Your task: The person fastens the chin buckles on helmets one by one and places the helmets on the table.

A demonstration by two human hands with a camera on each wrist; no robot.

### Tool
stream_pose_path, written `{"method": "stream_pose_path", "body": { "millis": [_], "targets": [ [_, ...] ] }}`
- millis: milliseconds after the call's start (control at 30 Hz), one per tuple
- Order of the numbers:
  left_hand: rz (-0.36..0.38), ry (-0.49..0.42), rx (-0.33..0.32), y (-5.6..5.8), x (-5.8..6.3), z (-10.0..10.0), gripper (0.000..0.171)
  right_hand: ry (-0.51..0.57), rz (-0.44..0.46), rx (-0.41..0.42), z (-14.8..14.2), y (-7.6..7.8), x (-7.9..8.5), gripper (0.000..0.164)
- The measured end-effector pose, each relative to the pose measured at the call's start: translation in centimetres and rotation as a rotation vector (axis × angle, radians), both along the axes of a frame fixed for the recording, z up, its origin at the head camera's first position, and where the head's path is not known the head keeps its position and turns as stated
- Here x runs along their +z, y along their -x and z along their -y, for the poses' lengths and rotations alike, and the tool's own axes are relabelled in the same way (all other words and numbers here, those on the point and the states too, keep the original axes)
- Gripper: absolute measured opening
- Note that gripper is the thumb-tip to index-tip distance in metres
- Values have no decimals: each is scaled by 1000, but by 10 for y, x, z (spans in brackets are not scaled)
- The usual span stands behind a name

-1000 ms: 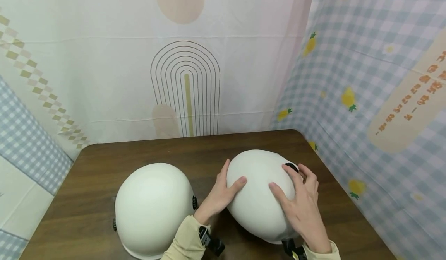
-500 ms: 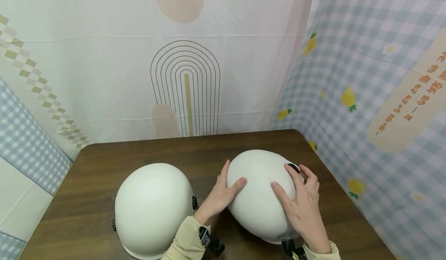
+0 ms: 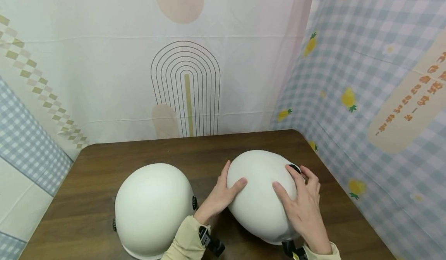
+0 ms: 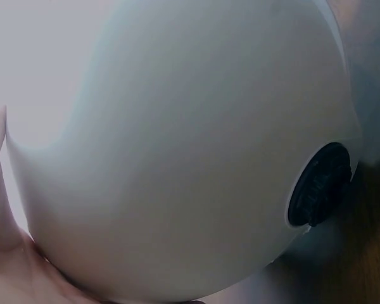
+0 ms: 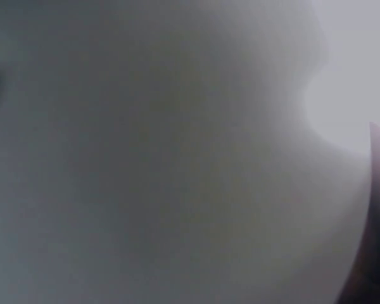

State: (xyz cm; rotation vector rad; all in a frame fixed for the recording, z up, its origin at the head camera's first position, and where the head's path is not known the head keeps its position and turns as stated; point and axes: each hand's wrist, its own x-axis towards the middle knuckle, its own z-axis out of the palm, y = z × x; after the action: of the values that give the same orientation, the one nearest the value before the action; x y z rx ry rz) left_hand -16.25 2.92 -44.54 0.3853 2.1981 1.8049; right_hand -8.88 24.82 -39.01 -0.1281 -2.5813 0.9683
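Note:
Both hands hold a white helmet (image 3: 258, 202) with a smooth rounded shell, at the right of the table. My left hand (image 3: 221, 194) grips its left side, thumb on the shell and fingers along the far edge. On the opposite side my right hand (image 3: 306, 209) has its thumb on the shell and fingers by a black round piece (image 3: 295, 168). The left wrist view shows the shell close up with a ribbed black knob (image 4: 321, 183) low on its side. Blurred shell (image 5: 177, 158) fills most of the right wrist view. The helmet's underside is hidden.
A second white helmet (image 3: 153, 206) stands dome up at the left, close to my left forearm, with black knobs on its sides. The dark wooden table (image 3: 195, 151) ends at a patterned back cloth (image 3: 104, 78) and a checked cloth (image 3: 334, 113) at the right.
My right hand and the black round piece have shifted slightly right, the held helmet turning a little with them. The left hand and the other helmet look unmoved.

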Motion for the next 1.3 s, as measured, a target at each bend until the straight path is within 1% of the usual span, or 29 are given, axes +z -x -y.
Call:
{"method": "stream_pose_path", "body": {
  "millis": [633,900,1300],
  "targets": [
    [29,-39,-22,1,-1,-2,94,39,12,7,-5,-1,-2,61],
    [46,-6,-23,0,-1,-2,98,49,12,9,-9,-1,-4,59],
    [58,-12,-30,-1,-2,-3,101,59,10,12,-11,-2,-6,59]
  ]
}}
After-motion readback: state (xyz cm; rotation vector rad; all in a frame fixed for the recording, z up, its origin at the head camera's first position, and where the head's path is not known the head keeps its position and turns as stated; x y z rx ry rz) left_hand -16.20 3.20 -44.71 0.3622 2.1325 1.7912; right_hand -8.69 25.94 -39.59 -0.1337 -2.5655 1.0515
